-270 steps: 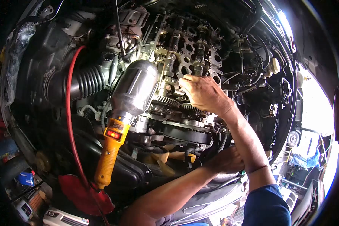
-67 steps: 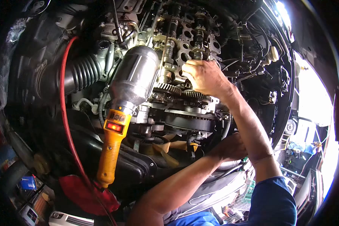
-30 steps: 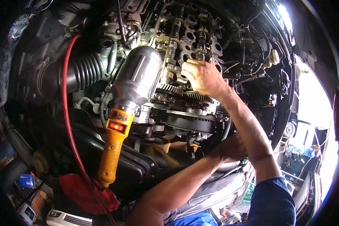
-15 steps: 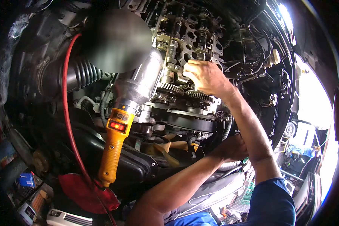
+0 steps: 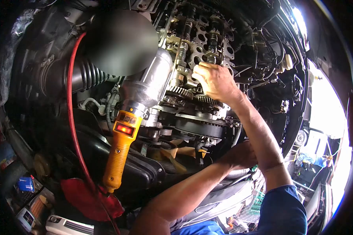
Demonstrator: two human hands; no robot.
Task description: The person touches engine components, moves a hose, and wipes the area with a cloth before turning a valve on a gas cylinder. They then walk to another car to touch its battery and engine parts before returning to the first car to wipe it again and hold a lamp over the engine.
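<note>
My right hand (image 5: 215,81) reaches over the open top of an engine, fingers curled down at the front of the right-hand camshaft (image 5: 212,43). What the fingertips grip is hidden beneath them. Just below the hand are two toothed gears (image 5: 208,100), side by side at the camshaft ends. My left hand (image 5: 244,154) is lower, at the engine's front right, partly behind my right forearm; its fingers are hidden. Beside the left camshaft (image 5: 181,53) lies a work lamp with a yellow handle (image 5: 119,158) and a metal hood, lighting the engine.
A red cable (image 5: 71,98) curves down the left side past a ribbed black hose (image 5: 88,76). A red cloth (image 5: 86,199) lies under the lamp handle's end. A belt pulley (image 5: 200,126) and fan blades (image 5: 172,158) sit at the engine's front. Wiring (image 5: 268,62) runs along the right.
The view has shifted slightly, so the engine and lamp appear a little further right. Both hands stay in nearly the same places, the right one still at the camshaft.
</note>
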